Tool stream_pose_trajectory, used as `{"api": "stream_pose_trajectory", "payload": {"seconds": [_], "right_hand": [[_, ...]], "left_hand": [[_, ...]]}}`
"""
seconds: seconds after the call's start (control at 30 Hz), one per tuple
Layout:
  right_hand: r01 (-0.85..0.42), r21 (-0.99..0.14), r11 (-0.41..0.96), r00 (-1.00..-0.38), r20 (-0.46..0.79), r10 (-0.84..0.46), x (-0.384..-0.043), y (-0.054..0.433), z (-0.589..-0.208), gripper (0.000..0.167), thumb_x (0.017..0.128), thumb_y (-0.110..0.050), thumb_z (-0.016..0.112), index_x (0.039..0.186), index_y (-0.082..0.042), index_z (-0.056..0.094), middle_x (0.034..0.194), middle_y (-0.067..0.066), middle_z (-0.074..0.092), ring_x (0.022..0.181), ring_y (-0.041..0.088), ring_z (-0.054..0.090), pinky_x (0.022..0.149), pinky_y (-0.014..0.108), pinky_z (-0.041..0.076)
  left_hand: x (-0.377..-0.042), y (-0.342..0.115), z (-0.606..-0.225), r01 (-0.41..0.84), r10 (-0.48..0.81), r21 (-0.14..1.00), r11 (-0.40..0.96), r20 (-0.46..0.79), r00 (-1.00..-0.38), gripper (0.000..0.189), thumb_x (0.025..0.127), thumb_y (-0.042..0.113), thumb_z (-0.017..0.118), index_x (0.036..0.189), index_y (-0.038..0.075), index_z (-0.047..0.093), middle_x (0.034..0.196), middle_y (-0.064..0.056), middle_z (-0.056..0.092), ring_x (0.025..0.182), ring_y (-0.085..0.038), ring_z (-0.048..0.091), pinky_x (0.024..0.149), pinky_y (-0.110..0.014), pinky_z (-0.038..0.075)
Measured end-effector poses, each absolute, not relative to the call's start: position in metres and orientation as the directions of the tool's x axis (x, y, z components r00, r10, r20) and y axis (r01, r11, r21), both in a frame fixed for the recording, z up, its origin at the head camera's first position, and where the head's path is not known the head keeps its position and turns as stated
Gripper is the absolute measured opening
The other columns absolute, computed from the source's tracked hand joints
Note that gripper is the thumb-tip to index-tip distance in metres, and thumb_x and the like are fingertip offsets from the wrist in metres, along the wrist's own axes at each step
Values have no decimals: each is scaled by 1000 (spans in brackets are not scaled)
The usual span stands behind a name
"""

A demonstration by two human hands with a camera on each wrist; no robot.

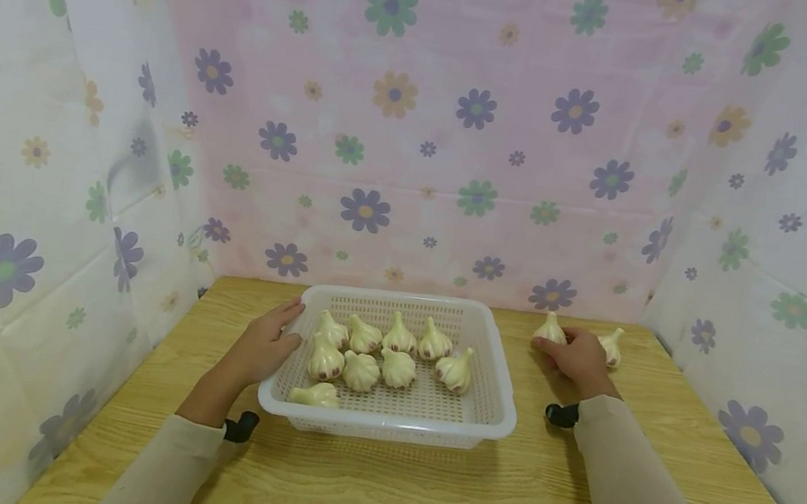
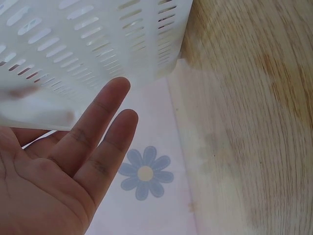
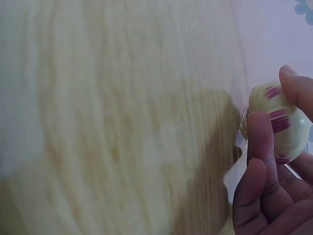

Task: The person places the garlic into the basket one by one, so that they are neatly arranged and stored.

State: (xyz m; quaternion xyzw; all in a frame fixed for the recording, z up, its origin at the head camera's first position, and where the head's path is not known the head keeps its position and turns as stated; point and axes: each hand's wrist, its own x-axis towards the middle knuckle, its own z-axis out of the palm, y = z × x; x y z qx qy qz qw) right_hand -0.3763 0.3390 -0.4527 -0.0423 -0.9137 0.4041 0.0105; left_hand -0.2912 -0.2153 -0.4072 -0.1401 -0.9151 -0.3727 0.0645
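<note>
My right hand (image 1: 582, 360) holds a garlic bulb (image 1: 551, 327) at the far right of the table. In the right wrist view, its thumb and fingers close round the pale bulb (image 3: 283, 122), which shows purple streaks and root hairs. Just right of that hand lies another garlic bulb (image 1: 611, 345), partly hidden. My left hand (image 1: 263, 346) rests at the left rim of a white plastic basket (image 1: 398, 421). Two of its fingers stretch straight along the slotted outer wall in the left wrist view; the others reach over the rim. Several garlic bulbs (image 1: 397, 369) lie inside the basket.
The basket stands on a wood-grain table (image 1: 374, 492). Flower-patterned cloth (image 1: 435, 121) rises behind the table and along both sides. Black wrist-camera mounts (image 1: 242, 427) sit by the cuffs.
</note>
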Motion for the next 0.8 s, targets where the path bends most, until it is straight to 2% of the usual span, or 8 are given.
{"api": "stream_pose_trajectory", "payload": {"seconds": [0.1, 0.27, 0.43, 0.57, 0.67, 0.8], "right_hand": [[62, -741, 669, -996, -4, 87, -376, 339, -451, 79, 94, -52, 70, 148, 2, 51, 103, 15, 77, 80, 18, 73, 73, 33, 57], [37, -760, 649, -996, 27, 88, -379, 339, -449, 81, 92, -57, 70, 148, 0, 53, 121, 21, 70, 86, 21, 74, 76, 33, 59], [-11, -757, 653, -994, 78, 73, -381, 334, -439, 81, 91, -62, 69, 145, -2, 55, 124, 22, 69, 93, 28, 74, 75, 32, 59], [-51, -763, 645, -992, 113, 55, -380, 327, -427, 84, 90, -62, 69, 145, 0, 55, 128, 24, 67, 96, 31, 75, 78, 39, 61], [-61, -767, 639, -991, 122, 53, -378, 321, -417, 84, 90, -63, 70, 146, -1, 55, 129, 23, 67, 96, 30, 74, 78, 40, 61], [-67, -762, 644, -990, 132, 53, -377, 315, -406, 87, 89, -64, 70, 149, -3, 53, 132, 21, 66, 95, 26, 73, 75, 34, 59]], "left_hand": [[-291, -215, -407, 305, 208, 662, 684, 224, -952, 63, 99, 18, 49, 160, 2, 37, 171, -10, 27, 155, -41, 28, 122, -60, 31], [-291, -216, -407, 300, 205, 663, 686, 220, -954, 64, 99, 19, 49, 160, 2, 36, 171, -10, 27, 155, -41, 28, 121, -60, 33], [-290, -217, -407, 292, 203, 666, 687, 211, -956, 65, 99, 20, 49, 160, 3, 36, 171, -9, 27, 155, -41, 28, 120, -60, 34], [-290, -217, -407, 294, 206, 669, 683, 209, -956, 65, 99, 19, 48, 160, 3, 36, 171, -9, 26, 155, -41, 27, 120, -60, 34], [-290, -216, -407, 303, 210, 669, 679, 219, -953, 64, 99, 18, 48, 160, 2, 36, 171, -11, 27, 155, -41, 27, 120, -60, 34], [-290, -215, -406, 316, 216, 668, 674, 231, -949, 64, 99, 18, 48, 159, 0, 37, 170, -13, 28, 155, -42, 28, 121, -59, 33]]}}
